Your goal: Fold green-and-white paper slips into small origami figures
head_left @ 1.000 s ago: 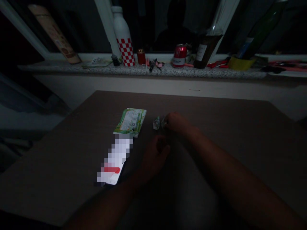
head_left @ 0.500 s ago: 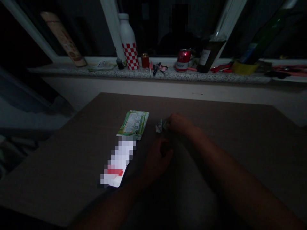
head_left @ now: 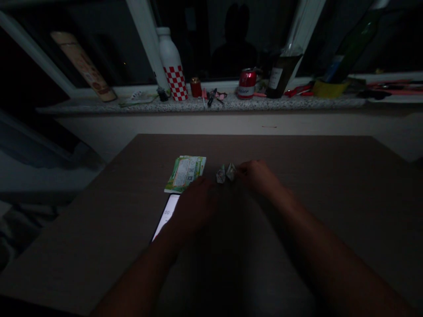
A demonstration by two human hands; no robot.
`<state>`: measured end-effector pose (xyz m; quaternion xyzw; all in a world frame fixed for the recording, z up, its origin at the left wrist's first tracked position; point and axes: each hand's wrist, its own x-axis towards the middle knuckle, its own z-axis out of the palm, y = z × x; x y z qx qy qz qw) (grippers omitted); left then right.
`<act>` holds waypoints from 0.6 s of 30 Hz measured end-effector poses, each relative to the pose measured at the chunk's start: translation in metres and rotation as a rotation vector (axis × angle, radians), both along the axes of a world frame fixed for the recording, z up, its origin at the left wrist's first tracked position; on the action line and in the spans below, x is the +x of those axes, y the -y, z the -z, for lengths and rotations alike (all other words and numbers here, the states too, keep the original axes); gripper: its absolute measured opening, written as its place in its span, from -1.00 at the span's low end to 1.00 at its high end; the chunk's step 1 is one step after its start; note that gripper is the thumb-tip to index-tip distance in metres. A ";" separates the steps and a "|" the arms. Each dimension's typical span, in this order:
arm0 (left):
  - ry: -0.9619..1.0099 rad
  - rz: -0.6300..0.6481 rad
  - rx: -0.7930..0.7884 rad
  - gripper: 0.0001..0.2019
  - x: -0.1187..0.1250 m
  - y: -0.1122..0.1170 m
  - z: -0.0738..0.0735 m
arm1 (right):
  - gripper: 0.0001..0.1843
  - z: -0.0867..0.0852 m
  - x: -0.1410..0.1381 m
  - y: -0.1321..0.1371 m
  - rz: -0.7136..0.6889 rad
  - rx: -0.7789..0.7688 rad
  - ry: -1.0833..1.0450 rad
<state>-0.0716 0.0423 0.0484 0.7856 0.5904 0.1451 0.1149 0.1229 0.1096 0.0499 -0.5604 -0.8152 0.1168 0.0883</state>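
Holding right hand (head_left: 256, 174) curled beside folded papers (head_left: 231, 171), at three o'clock, left hand (head_left: 197, 204) at seven o'clock, partly hiding phone (head_left: 168, 212); cannot tell grip of either

The table (head_left: 330, 176) is dimly lit; white light is shed by the phone (head_left: 170, 209); the left hand (head_left: 197, 200) is shadowed and blurred.

We are reading "00:" on the lit phone (head_left: 167, 215) at near left, its remaining display hidden. At far right of centre, on the red can (head_left: 247, 82), we are making out lettering seemingly ending in "er". We are seeing fine print and square codes on the green packet (head_left: 183, 171), too small for reading.
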 end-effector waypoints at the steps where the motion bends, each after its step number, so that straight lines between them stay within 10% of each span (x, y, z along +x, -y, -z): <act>1: -0.101 -0.010 0.009 -0.74 -0.007 -0.005 -0.005 | -0.70 0.001 -0.001 0.003 0.012 0.006 -0.009; 18: -0.468 -0.183 -0.119 -0.66 -0.031 -0.044 0.005 | -0.71 0.018 -0.020 0.040 -0.026 0.025 -0.048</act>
